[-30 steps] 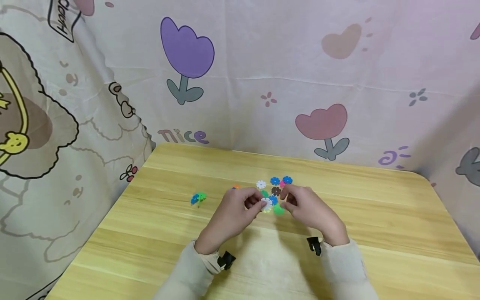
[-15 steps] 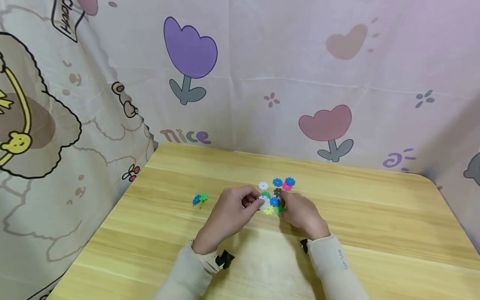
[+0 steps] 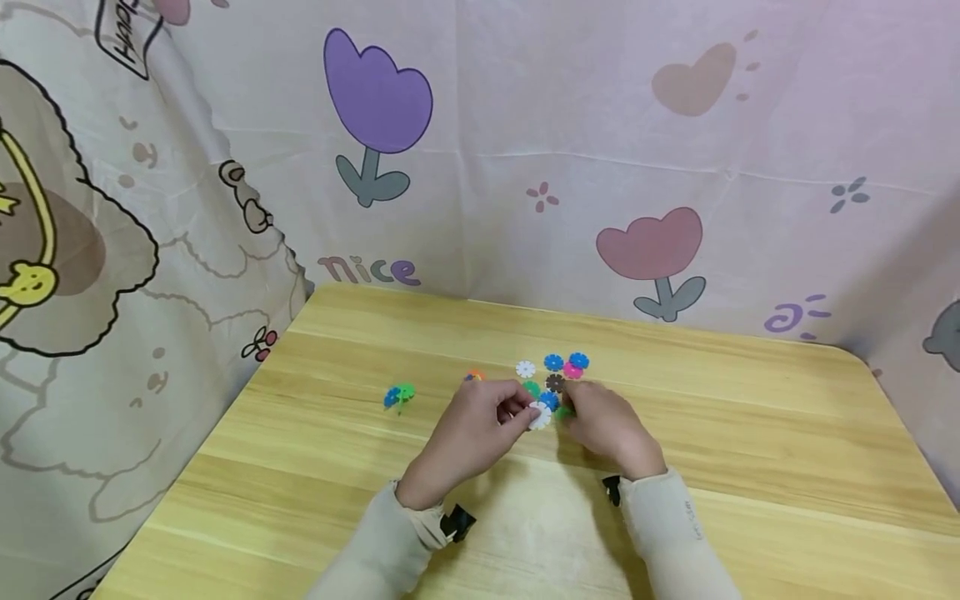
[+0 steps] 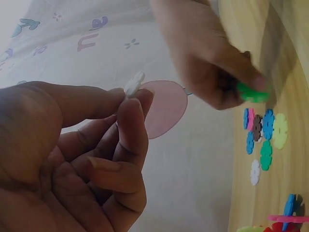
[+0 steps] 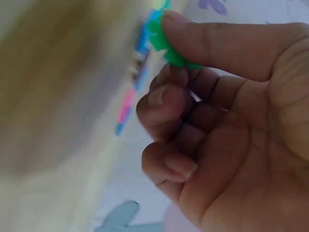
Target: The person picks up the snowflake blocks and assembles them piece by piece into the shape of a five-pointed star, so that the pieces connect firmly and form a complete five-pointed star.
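Between thumb and fingertips, my left hand (image 3: 468, 429) pinches a white notched plastic disc (image 3: 540, 416), a snowflake building piece; it appears nearly edge-on in the left wrist view. My right hand (image 3: 609, 427) pinches a bright green snowflake disc (image 5: 161, 41) between thumb and index finger, mostly covered by the hand in the head view. Around the hands lie loose discs: a white one (image 3: 525, 368), a brown one (image 3: 554, 383), a pink one (image 3: 573, 370), a darker green one (image 3: 531, 389), several blue ones (image 3: 553, 362) and a yellow one (image 4: 280, 130).
A joined blue and green piece (image 3: 399, 397) stands on the wooden table (image 3: 750, 433) to the left. Behind the left hand, an orange and multicoloured piece (image 3: 475, 377) is partly hidden. A printed cloth (image 3: 495, 100) hangs behind the table.
My right hand has moved down and left to the green disc and pinches it. My left hand still holds the white disc, shifted slightly right and nearer.
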A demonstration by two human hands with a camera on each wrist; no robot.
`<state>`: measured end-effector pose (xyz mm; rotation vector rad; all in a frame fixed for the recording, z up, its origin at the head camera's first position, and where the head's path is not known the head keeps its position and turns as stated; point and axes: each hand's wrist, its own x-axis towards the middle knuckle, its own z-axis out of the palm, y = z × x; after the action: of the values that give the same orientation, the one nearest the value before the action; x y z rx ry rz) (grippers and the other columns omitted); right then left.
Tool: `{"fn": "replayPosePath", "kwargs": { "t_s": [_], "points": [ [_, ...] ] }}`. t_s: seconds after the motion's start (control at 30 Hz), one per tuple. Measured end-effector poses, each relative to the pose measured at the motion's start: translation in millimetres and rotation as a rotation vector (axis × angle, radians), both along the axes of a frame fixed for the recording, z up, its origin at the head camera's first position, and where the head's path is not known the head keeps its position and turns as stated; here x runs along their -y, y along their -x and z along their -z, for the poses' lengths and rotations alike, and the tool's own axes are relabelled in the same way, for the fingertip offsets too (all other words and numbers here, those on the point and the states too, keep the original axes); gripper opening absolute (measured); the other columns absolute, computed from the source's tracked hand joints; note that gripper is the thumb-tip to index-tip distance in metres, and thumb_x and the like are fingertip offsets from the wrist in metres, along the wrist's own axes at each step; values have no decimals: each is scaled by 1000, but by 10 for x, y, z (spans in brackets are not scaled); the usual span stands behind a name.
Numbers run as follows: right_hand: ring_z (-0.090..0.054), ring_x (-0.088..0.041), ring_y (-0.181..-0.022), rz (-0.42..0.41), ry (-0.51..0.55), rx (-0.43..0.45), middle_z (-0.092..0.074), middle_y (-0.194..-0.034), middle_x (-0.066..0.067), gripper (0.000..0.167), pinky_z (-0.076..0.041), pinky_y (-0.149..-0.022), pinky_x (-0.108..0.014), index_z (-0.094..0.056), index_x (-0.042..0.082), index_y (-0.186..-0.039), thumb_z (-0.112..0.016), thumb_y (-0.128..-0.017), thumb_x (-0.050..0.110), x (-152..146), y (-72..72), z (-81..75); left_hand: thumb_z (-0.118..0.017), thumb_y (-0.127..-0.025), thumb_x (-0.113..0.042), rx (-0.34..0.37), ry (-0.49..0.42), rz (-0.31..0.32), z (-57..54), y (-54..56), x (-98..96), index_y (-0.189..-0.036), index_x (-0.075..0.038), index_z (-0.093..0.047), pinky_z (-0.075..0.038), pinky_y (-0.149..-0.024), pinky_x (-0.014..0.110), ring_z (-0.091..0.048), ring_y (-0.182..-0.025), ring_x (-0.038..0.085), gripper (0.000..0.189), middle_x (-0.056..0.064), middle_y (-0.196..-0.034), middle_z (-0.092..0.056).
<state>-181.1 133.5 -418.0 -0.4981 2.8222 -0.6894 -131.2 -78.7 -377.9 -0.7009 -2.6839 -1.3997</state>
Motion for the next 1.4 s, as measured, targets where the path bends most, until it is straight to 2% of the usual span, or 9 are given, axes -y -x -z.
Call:
{"fn": "replayPosePath", "kwargs": {
  "t_s": [0.1, 0.27, 0.4, 0.6, 0.73, 0.87, 1.03, 1.17, 1.4],
  "points": [
    [-52, -17, -69, -38, 158, -130, -57, -77, 1, 12, -46, -61, -32, -68, 10, -88, -77, -92, 2, -83, -66, -180, -71, -99, -10, 35, -47, -10, -4, 20, 36, -95, -10, -75, -55, -61, 25, -63, -68, 6, 6, -5, -80, -71],
    [-46, -12, -62, -140, 458, -369, -49, -70, 8, 21, -40, -53, -26, -72, 15, -83, -82, -85, -3, -156, -219, -474, -70, -100, -9, 87, -167, -49, -17, 62, 101, -107, -7, -73, -53, -54, 27, -65, -67, 16, 8, -2, -80, -74],
    [-45, -8, -60, -233, 568, -475, -55, -75, 12, 21, -39, -50, -24, -76, 15, -90, -79, -88, -6, -131, -315, -568, -68, -101, -10, 167, -278, -13, -21, 79, 98, -111, -5, -68, -50, -52, 26, -65, -65, 22, 11, 2, -81, -75],
    [-47, -7, -62, -276, 589, -539, -58, -77, 12, 24, -40, -49, -24, -72, 15, -92, -75, -89, -9, -43, -356, -562, -65, -103, -11, 306, -394, 24, -37, 75, 103, -114, -2, -62, -46, -53, 22, -64, -66, 21, 15, 6, -84, -76],
    [-48, -6, -63, -262, 585, -577, -57, -76, 12, 24, -41, -51, -23, -72, 14, -93, -76, -88, -9, -44, -350, -582, -65, -104, -13, 344, -441, 18, -71, 83, 111, -116, -2, -62, -39, -49, 19, -63, -65, 19, 17, 8, -88, -77],
    [-48, -7, -64, -256, 594, -623, -60, -78, 11, 24, -39, -56, -18, -75, 11, -96, -77, -86, -10, -60, -342, -606, -65, -103, -11, 360, -506, 9, -100, 82, 118, -117, -2, -62, -45, -52, 19, -63, -66, 18, 17, 10, -89, -77],
    [-48, -6, -64, -267, 581, -587, -63, -82, 12, 23, -39, -55, -17, -76, 11, -98, -75, -88, -10, -62, -359, -610, -65, -104, -12, 420, -554, 55, -106, 87, 115, -116, 0, -61, -52, -59, 20, -64, -68, 16, 18, 11, -89, -76],
    [-51, -6, -66, -286, 586, -570, -64, -85, 10, 21, -42, -55, -18, -76, 10, -96, -74, -89, -11, -28, -384, -619, -66, -103, -13, 394, -536, 72, -116, 88, 135, -110, 1, -64, -54, -60, 23, -65, -68, 17, 16, 11, -86, -75],
    [-55, -7, -70, -330, 607, -601, -65, -84, 6, 20, -47, -63, -16, -75, 8, -92, -74, -88, -12, 78, -422, -638, -69, -100, -8, 335, -516, 62, -190, 52, 210, -103, 2, -70, -55, -54, 22, -65, -63, 16, 10, 12, -80, -73]
  ]
}}
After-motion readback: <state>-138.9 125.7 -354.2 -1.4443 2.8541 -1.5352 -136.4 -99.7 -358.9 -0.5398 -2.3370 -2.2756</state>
